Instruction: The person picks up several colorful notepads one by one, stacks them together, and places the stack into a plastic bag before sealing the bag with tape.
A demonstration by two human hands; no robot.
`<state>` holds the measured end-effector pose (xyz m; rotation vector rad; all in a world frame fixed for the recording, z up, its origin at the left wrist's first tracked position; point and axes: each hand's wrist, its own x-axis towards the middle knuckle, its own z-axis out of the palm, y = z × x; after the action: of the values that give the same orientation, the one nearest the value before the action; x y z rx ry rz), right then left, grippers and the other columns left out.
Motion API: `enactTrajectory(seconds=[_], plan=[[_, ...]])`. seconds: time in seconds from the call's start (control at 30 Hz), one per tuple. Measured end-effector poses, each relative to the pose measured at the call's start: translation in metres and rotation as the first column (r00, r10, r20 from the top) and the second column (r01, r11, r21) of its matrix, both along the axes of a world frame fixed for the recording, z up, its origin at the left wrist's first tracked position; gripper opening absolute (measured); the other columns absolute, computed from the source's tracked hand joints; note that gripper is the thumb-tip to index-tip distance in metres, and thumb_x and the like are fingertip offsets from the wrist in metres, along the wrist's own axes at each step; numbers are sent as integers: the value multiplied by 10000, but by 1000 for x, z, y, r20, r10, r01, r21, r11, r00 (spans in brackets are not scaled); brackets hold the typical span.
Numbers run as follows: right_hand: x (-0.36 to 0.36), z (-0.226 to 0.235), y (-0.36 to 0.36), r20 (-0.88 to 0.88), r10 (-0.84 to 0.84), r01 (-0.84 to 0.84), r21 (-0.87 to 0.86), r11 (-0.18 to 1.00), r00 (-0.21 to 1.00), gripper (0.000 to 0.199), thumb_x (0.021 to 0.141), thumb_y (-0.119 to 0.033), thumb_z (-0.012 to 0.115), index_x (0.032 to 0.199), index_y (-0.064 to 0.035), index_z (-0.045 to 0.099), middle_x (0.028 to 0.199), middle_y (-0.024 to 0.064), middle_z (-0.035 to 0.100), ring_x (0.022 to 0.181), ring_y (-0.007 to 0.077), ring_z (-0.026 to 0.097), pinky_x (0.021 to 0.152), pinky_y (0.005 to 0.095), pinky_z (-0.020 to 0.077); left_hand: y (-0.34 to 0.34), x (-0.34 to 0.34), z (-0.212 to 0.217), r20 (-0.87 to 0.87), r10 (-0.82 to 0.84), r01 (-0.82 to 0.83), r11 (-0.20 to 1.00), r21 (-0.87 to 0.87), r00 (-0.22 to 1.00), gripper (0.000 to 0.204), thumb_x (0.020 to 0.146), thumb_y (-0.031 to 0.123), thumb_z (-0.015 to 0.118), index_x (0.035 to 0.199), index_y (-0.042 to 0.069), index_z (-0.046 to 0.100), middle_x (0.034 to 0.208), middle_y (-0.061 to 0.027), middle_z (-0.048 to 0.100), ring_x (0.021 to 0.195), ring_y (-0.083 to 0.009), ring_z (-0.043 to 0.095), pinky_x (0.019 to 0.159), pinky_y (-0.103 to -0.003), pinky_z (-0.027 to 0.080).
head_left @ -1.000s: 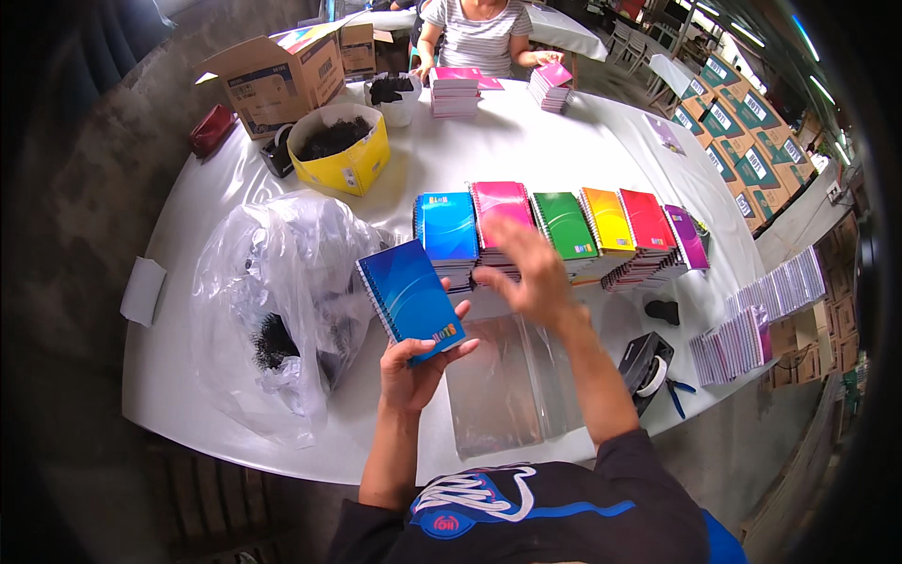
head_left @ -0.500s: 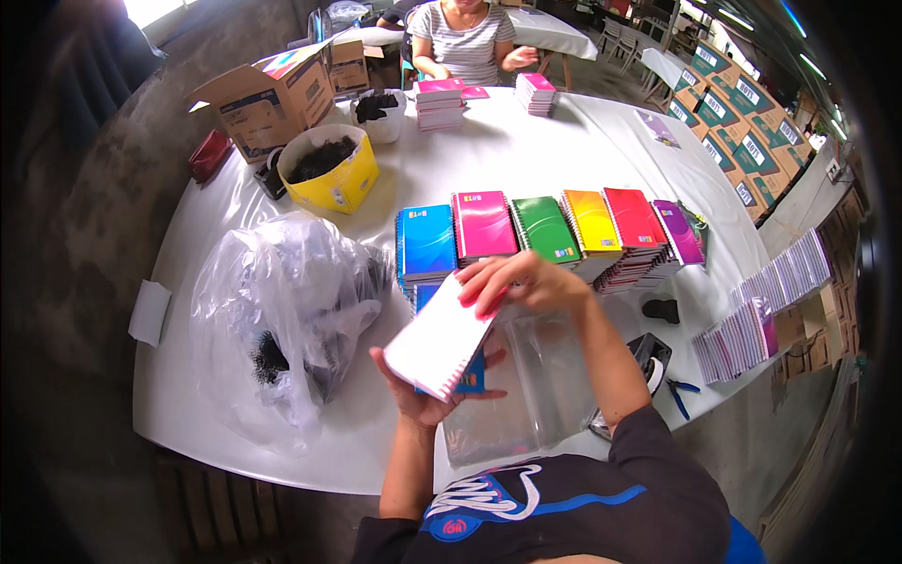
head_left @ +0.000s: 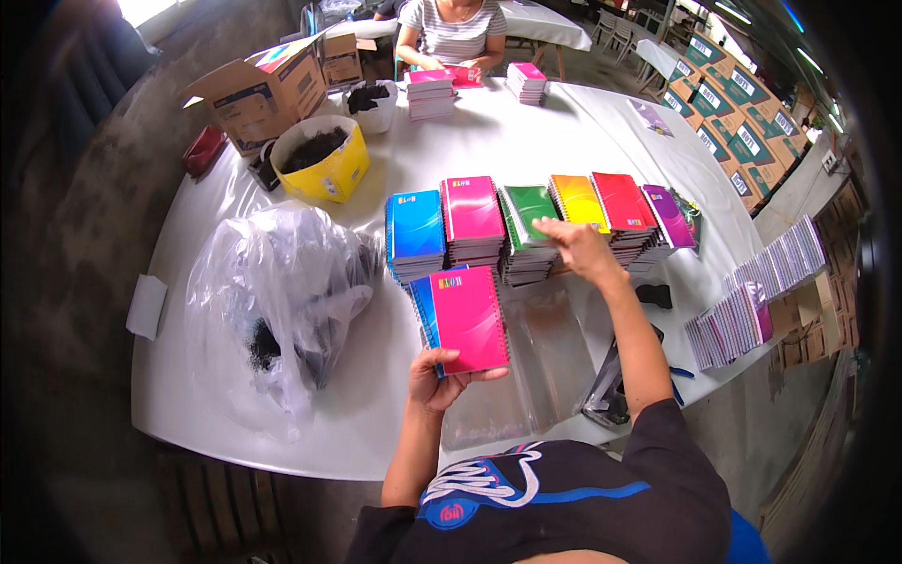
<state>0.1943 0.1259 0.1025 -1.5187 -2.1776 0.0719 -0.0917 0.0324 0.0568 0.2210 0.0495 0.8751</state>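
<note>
My left hand [head_left: 434, 378] grips a pink spiral notebook [head_left: 472, 324] lying over a blue one [head_left: 425, 305], thumb on the pink cover. My right hand [head_left: 584, 252] is at the stack of green notebooks [head_left: 528, 209], its fingers stretched over the top cover; no notebook is lifted in it. In the same row stand stacks of blue [head_left: 416, 224], pink [head_left: 473, 207], yellow [head_left: 579, 202], red [head_left: 623, 200] and purple notebooks [head_left: 669, 214]. Clear plastic sheets or bags [head_left: 536, 362] lie under my arms.
At left are a large clear plastic bag [head_left: 282, 310], a yellow bin [head_left: 346, 167] of black material and an open carton [head_left: 272, 99]. Across the table a person [head_left: 456, 42] handles pink notebooks [head_left: 430, 94]. Blue-handled pliers [head_left: 681, 373] and lined-up notebooks [head_left: 723, 324] are at right.
The white page side of the upper notebook has given way to its pink cover, face up on the blue one. My right hand has left it and moved to the green stack.
</note>
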Motion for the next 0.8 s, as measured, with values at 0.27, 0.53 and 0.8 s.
enactTrajectory(seconds=[0.27, 0.53, 0.8], plan=[[-97, 30, -82, 72, 176, -190, 420, 888, 982, 401, 707, -70, 586, 1098, -136, 644, 1048, 90, 661, 953, 211, 630, 855, 381, 467, 6, 16, -10, 275, 1, -32, 994, 108, 962, 735, 839, 394, 566, 1400, 31, 259, 1369, -197, 401, 1243, -378, 422, 933, -694, 339], [-33, 5, -20, 34, -101, 93, 178, 980, 994, 595, 736, -270, 712, 1278, -126, 513, 1249, 94, 561, 1181, 254, 507, 993, 426, 378, 7, 2, -28, 52, 23, -22, 1000, -4, 998, 704, 714, 132, 549, 1354, -30, 304, 1325, -247, 422, 1213, -465, 413, 926, -699, 347], [-52, 19, -60, -57, -83, 100, 429, 898, 995, 294, 825, -53, 563, 1096, -129, 647, 1092, 57, 652, 1047, 195, 605, 1006, 470, 365, 12, 16, -20, 241, -20, 41, 996, -80, 970, 684, 745, 136, 540, 1370, 3, 299, 1331, -216, 431, 1234, -427, 411, 952, -686, 331]])
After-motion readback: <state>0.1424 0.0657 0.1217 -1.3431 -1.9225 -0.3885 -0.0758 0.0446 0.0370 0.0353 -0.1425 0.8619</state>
